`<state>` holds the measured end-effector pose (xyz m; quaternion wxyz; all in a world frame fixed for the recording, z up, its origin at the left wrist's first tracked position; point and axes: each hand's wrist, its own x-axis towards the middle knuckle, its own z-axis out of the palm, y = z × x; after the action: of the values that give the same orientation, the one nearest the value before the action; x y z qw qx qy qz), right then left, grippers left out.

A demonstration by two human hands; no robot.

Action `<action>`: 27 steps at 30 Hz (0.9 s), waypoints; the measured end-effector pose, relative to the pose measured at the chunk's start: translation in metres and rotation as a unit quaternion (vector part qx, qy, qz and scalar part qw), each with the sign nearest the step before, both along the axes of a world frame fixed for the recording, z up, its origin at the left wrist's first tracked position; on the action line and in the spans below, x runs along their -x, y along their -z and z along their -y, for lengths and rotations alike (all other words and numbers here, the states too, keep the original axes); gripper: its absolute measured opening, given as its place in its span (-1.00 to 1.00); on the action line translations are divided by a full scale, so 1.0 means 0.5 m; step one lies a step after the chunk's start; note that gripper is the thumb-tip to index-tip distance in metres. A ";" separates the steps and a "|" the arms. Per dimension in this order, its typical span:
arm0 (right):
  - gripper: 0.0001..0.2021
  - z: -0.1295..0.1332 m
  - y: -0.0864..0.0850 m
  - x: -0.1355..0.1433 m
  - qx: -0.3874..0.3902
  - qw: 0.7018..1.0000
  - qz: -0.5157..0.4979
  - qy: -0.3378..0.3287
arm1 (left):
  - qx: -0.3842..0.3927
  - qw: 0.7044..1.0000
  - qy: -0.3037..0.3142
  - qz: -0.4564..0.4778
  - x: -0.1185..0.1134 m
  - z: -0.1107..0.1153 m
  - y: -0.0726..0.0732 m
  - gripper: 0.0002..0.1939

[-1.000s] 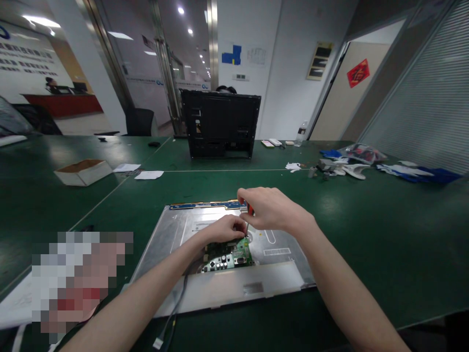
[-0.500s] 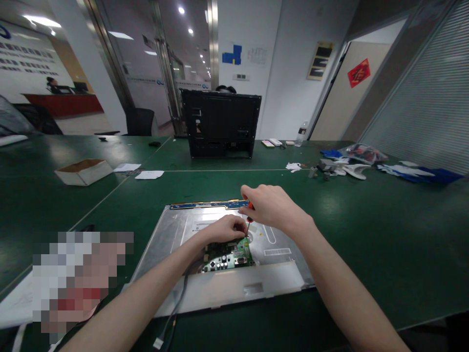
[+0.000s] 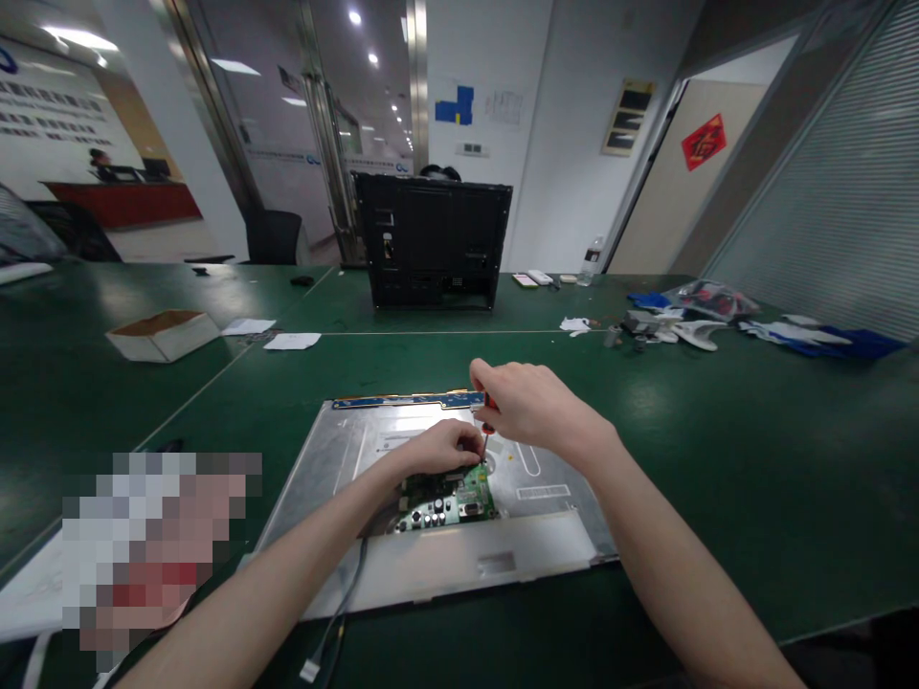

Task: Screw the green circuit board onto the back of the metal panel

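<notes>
A silver display panel [image 3: 547,536] lies back side up on the green table, with a green circuit board [image 3: 470,500] on its middle. My right hand [image 3: 527,400] is wrapped round the red handle of a screwdriver [image 3: 489,428], which stands nearly upright with its tip at the board's upper right corner. My left hand [image 3: 446,447] rests over the board's upper edge, its fingers pinched together beside the screwdriver tip. What they pinch, if anything, is hidden. Along the panel's far edge runs a narrow blue circuit strip [image 3: 402,401]. A grey cable [image 3: 351,588] trails off the near edge.
A black monitor housing [image 3: 435,244] stands upright across the table, a person's head partly showing behind it. At the left are an open cardboard box [image 3: 164,337] and papers [image 3: 293,342]. Gloves [image 3: 696,333], a plastic bag [image 3: 718,300] and a water bottle [image 3: 590,260] lie or stand at the right.
My right hand's fingers have shifted slightly round the screwdriver handle, and the handle appears a little turned. My left hand and the panel stay in place.
</notes>
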<state>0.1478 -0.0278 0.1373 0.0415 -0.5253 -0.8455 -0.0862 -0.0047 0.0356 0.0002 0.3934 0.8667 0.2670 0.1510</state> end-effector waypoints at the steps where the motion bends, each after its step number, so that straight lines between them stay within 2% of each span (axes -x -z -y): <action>1: -0.80 -0.002 0.001 0.000 -0.006 1.000 0.008 0.008 | -0.002 1.000 -0.001 -0.004 0.000 0.000 -0.002 -0.90; 8: -0.77 0.002 0.000 -0.001 -0.008 1.000 0.009 -0.005 | 0.008 1.000 -0.003 -0.007 0.001 -0.001 0.001 -0.90; 14: -0.78 0.006 -0.008 -0.017 0.061 0.995 -0.041 -0.064 | 0.014 1.000 -0.005 0.003 0.000 0.000 0.002 -0.88; 24: -0.84 0.012 -0.009 -0.004 0.047 0.998 -0.015 -0.035 | 0.006 1.000 -0.006 -0.006 -0.002 -0.001 0.000 -0.90; 27: -0.85 0.023 -0.012 0.010 0.028 0.999 0.014 -0.003 | 0.002 1.000 -0.007 -0.007 -0.001 -0.001 -0.001 -0.91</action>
<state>0.1428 -0.0391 0.1431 0.0150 -0.5225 -0.8497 -0.0694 -0.0042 0.0363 0.0005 0.3919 0.8653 0.2757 0.1475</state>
